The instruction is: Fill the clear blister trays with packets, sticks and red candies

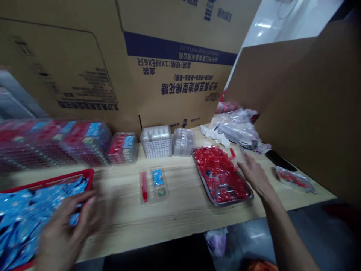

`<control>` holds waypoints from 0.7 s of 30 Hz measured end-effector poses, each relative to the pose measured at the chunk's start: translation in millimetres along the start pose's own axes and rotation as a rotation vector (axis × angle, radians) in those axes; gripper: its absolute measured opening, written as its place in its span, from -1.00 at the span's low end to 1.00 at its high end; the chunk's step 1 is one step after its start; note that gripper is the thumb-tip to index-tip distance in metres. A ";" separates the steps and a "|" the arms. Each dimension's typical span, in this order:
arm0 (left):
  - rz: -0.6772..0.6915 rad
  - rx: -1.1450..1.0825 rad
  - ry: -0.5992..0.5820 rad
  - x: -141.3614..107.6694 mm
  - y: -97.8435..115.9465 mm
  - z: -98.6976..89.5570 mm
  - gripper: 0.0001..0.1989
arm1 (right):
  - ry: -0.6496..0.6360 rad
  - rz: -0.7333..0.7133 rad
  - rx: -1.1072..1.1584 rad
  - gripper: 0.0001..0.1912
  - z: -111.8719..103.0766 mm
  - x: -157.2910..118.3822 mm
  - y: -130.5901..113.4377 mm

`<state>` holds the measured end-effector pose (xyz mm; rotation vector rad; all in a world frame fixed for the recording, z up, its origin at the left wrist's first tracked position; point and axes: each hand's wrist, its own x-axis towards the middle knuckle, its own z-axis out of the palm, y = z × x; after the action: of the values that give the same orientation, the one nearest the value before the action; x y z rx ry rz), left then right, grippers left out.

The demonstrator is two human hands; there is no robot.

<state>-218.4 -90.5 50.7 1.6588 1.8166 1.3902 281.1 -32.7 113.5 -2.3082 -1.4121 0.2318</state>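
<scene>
Blurred by motion, my left hand hovers over the right side of a red basket filled with blue packets; whether it holds anything cannot be made out. My right hand is beside the right edge of a metal tray heaped with red wrapped pieces; its fingertips are smeared. Between the hands, a clear plastic tray lies on the table, with a red tube, a blue packet and a small green round item in its compartments.
Stacks of filled trays line the back left, beside a smaller stack and empty clear trays. Large cardboard boxes stand behind. Plastic bags lie at the back right, and a pack of red pieces lies far right.
</scene>
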 end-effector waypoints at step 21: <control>-0.910 -1.445 -0.311 -13.9 115.2 142.4 -0.65 | -0.762 -0.413 1.021 -0.21 118.7 -129.5 -124.9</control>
<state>-38.7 -57.6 69.6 0.1908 0.6819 1.2560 77.3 -65.8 51.6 -1.0765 -1.5031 1.4166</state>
